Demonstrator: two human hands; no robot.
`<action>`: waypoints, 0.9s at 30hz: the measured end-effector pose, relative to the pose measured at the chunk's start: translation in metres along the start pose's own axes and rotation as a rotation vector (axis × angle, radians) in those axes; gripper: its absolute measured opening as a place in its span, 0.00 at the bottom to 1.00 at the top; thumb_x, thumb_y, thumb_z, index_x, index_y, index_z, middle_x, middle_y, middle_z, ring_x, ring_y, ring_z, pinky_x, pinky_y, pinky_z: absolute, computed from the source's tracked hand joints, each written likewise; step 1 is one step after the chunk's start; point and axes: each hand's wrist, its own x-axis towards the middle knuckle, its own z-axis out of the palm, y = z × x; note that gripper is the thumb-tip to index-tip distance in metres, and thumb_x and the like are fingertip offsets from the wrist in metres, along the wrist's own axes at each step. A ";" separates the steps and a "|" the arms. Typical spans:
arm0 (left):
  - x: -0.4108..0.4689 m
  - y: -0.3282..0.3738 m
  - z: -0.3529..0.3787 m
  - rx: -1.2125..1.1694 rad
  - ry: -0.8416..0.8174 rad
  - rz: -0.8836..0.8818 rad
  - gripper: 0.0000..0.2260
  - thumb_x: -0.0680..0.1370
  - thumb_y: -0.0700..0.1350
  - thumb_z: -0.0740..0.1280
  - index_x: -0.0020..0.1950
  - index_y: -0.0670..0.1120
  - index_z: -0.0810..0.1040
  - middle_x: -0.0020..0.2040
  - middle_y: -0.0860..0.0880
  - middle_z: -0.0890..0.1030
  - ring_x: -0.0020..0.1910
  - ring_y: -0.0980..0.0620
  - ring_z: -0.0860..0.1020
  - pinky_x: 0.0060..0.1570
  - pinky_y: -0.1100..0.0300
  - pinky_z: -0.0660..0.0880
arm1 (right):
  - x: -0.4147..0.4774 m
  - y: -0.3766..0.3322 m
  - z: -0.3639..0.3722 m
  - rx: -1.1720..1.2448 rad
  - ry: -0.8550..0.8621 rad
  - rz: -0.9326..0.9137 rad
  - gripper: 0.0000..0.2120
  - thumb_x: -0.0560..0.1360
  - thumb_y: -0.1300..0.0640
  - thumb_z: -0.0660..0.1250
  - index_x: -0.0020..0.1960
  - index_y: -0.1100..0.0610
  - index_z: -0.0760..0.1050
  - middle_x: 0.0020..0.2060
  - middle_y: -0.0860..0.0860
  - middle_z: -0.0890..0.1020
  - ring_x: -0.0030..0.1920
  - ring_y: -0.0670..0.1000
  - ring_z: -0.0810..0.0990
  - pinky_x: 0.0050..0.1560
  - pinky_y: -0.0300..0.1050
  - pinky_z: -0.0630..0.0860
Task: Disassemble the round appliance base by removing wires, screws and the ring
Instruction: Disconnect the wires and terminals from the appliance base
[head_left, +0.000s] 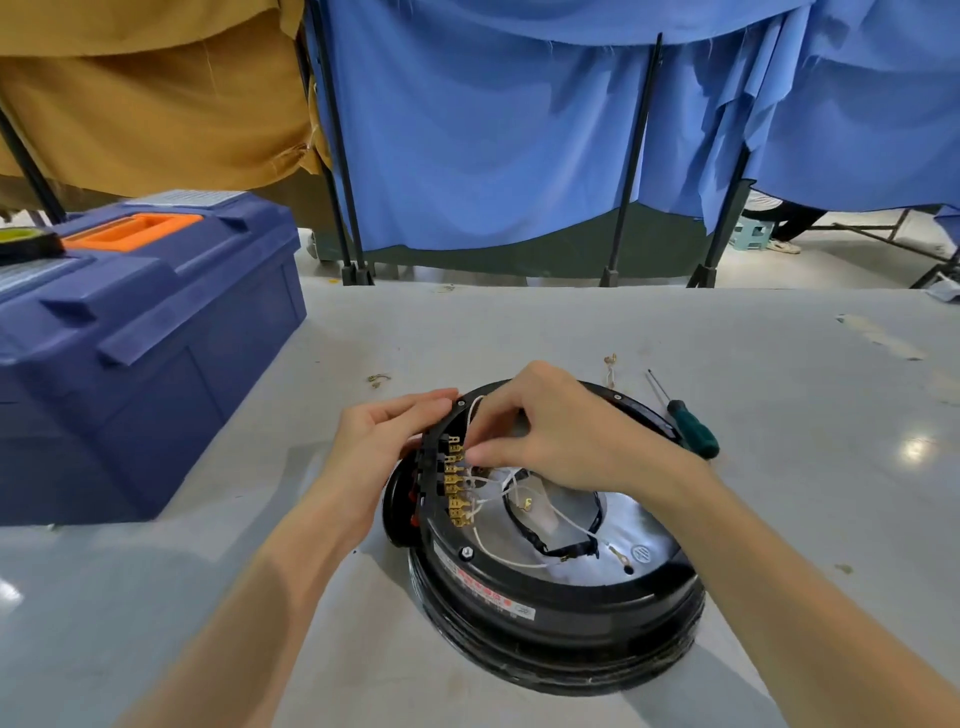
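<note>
The round black appliance base (550, 618) lies upside down on the grey table, with its silver inner plate (618, 545) showing. A row of brass terminals (457, 483) lines its left inner wall, and white wires (498, 556) run from them across the plate. My left hand (387, 436) holds the base's left rim from outside, fingers flat against the black ring (571, 587). My right hand (550, 431) reaches in from above and pinches a white wire at the upper terminals. A screw (466, 552) sits in the ring near the front left.
A green-handled screwdriver (685, 421) lies just right of the base. Small loose metal bits (610, 364) and a second loose bit (378, 379) lie behind it. A closed blue toolbox (140, 332) with an orange handle stands at the left. Blue curtains (493, 130) hang beyond the table's far edge.
</note>
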 end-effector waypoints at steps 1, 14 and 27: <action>-0.002 0.000 0.000 -0.002 0.001 -0.004 0.09 0.74 0.41 0.70 0.53 0.46 0.85 0.48 0.44 0.86 0.50 0.46 0.84 0.53 0.55 0.78 | 0.000 -0.001 0.001 0.002 -0.027 0.008 0.03 0.73 0.58 0.73 0.44 0.56 0.85 0.36 0.46 0.84 0.36 0.39 0.79 0.41 0.31 0.72; -0.015 -0.008 0.010 0.177 0.043 0.106 0.16 0.76 0.37 0.69 0.62 0.51 0.80 0.48 0.56 0.85 0.47 0.61 0.83 0.44 0.69 0.78 | 0.000 -0.007 0.011 -0.072 -0.122 0.041 0.02 0.72 0.59 0.74 0.40 0.54 0.82 0.38 0.51 0.84 0.41 0.48 0.81 0.46 0.46 0.78; -0.013 -0.011 0.008 0.233 0.049 0.148 0.15 0.76 0.39 0.70 0.63 0.50 0.80 0.52 0.56 0.84 0.50 0.63 0.81 0.49 0.69 0.78 | 0.001 -0.016 0.024 -0.256 0.013 0.079 0.15 0.68 0.68 0.70 0.29 0.52 0.72 0.26 0.44 0.71 0.29 0.42 0.69 0.29 0.34 0.62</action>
